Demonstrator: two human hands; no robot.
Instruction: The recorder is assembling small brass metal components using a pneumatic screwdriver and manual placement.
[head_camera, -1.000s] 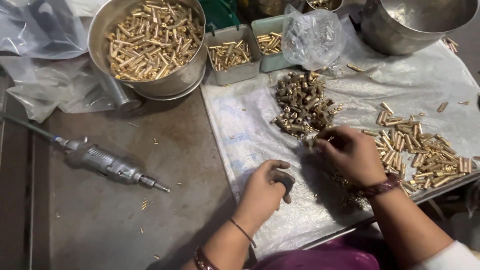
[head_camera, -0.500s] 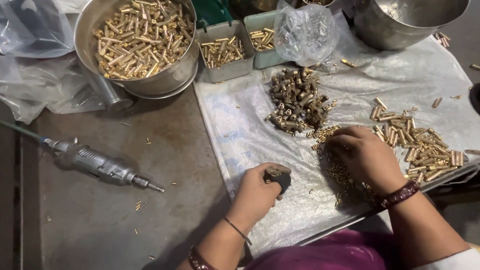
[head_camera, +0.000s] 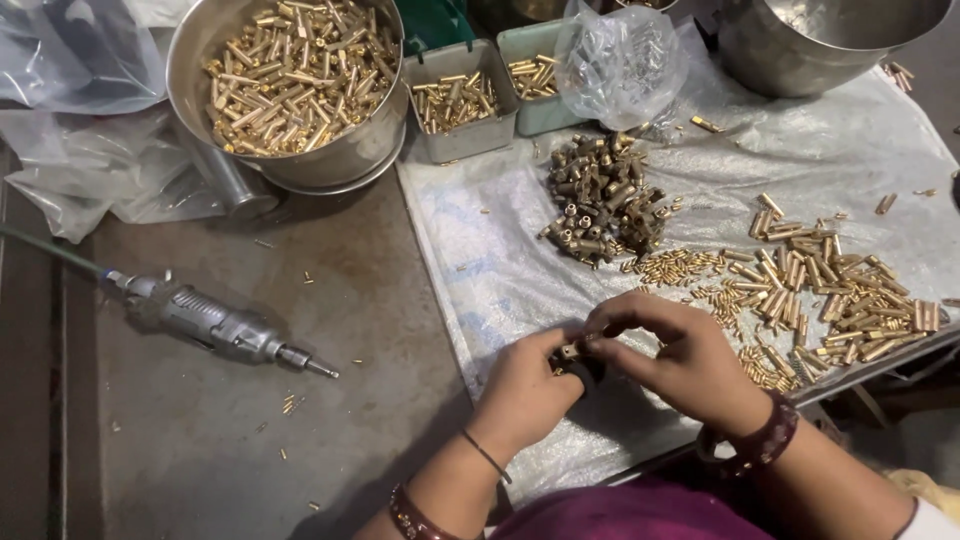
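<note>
1. Head view: your left hand (head_camera: 525, 385) is closed around a small dark holder (head_camera: 578, 368) — a brass piece (head_camera: 570, 351) sits at its top, low on the white sheet (head_camera: 480, 250).
2. Your right hand (head_camera: 685, 355) meets it from the right, fingertips (head_camera: 598, 343) pinched together on that brass piece.
3. Just right of your hands lie loose brass pieces (head_camera: 840, 290); a darker pile (head_camera: 600, 200) sits above them.
4. At top left stands a steel bowl (head_camera: 190, 60) full of brass parts, with two small trays (head_camera: 465, 135) beside it and a clear bag (head_camera: 620, 60) at the right tray.
5. A pneumatic tool (head_camera: 215, 325) lies on the bare table (head_camera: 200, 450) — well apart from your hands.
</note>
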